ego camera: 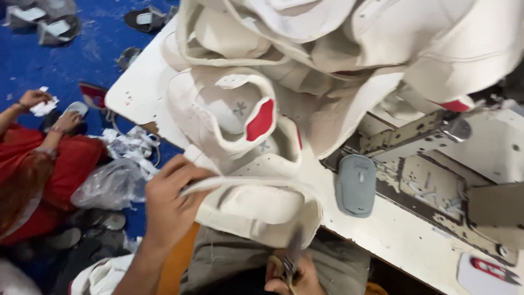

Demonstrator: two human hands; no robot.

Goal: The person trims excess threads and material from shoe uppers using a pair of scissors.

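Two hands work: left hand [172, 199] pinches the upper [256, 202] edge, long axis rightward; right hand [295, 278] below grips snips [291, 257].

fabric pile [327, 65] on table [404, 235] | grey pad [356, 184] right of it | plastic bag [112, 183] on floor, left

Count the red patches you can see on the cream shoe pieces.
3: one large red patch on the middle piece's collar, a thin sliver just right of it, one at far right. Others may be hidden in the pile.
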